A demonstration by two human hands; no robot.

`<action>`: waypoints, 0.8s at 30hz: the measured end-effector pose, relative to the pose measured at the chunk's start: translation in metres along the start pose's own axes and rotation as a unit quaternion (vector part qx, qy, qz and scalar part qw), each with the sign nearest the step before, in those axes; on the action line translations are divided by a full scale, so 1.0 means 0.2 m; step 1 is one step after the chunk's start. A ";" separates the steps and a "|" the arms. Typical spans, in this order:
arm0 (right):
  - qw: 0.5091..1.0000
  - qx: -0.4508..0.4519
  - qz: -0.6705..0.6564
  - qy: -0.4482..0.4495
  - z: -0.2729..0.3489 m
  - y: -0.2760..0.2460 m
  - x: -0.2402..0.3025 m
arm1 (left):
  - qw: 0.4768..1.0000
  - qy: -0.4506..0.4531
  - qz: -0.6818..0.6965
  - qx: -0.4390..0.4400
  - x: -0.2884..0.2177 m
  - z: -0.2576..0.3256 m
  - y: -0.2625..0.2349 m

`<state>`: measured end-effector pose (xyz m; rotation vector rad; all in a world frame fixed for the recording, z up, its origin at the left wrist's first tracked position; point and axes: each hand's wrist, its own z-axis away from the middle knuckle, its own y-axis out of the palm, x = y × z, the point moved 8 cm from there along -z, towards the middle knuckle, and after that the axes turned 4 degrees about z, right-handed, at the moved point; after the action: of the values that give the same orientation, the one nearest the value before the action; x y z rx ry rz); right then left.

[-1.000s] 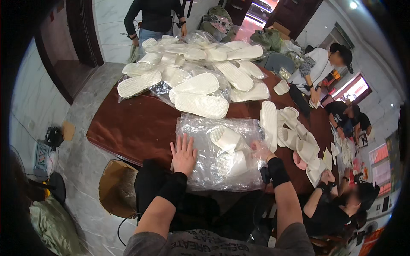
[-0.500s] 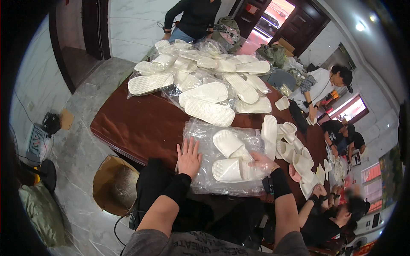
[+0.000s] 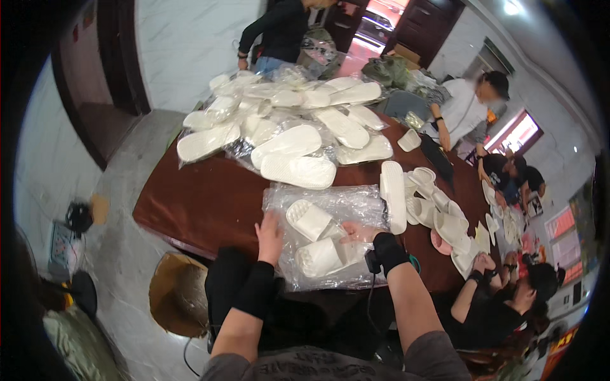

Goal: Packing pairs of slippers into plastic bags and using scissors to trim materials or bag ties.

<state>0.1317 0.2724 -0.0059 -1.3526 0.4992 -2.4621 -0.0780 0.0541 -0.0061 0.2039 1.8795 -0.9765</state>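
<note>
A pair of white slippers, the farther one (image 3: 309, 220) and the nearer one (image 3: 319, 257), lies side by side on a stack of clear plastic bags (image 3: 375, 202) with the toes pointing left. My right hand (image 3: 361, 233) grips the pair from the right, its fingers bent over them near the heel ends. At the left edge of the bags is my left hand (image 3: 270, 240), fingers stretched out and slightly blurred, holding nothing. Whether it lifts the plastic there I cannot tell.
Bagged white slippers (image 3: 289, 143) are heaped across the far side of the brown-covered table (image 3: 190, 197). Loose white slippers (image 3: 452, 228) and one upright sole (image 3: 394, 197) lie to the right. A cardboard box (image 3: 166, 289) stands on the floor at left. Several people work around the table.
My right hand has shifted left with the slippers across the bags. My left hand has gone from lying flat on the plastic to its left edge. The whole view has tilted slightly.
</note>
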 end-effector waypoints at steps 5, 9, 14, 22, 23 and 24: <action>0.998 -0.033 0.013 0.059 0.09 -0.04 -0.01 | 0.998 0.070 0.002 0.003 -0.40 0.08 0.03; 0.992 -0.077 0.102 0.013 0.14 -0.01 -0.12 | 0.985 0.098 -0.132 0.043 -0.39 0.18 0.16; 0.967 -0.139 0.211 0.015 0.36 -0.17 -0.27 | 0.971 0.122 -0.203 0.043 -0.40 0.21 0.22; 0.864 -0.324 0.304 0.238 1.40 -0.77 -0.30 | 0.969 0.126 -0.212 0.031 -0.39 0.22 0.20; 0.847 -0.357 0.300 0.256 1.55 -0.84 -0.26 | 0.968 0.128 -0.212 0.030 -0.41 0.22 0.21; 0.836 -0.386 0.286 0.265 1.68 -0.90 -0.23 | 0.969 0.129 -0.211 0.029 -0.43 0.22 0.22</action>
<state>0.4260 0.3992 0.2048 -0.4969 1.8723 -2.1127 0.0193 0.0757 0.0317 -0.0424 2.1857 -1.3445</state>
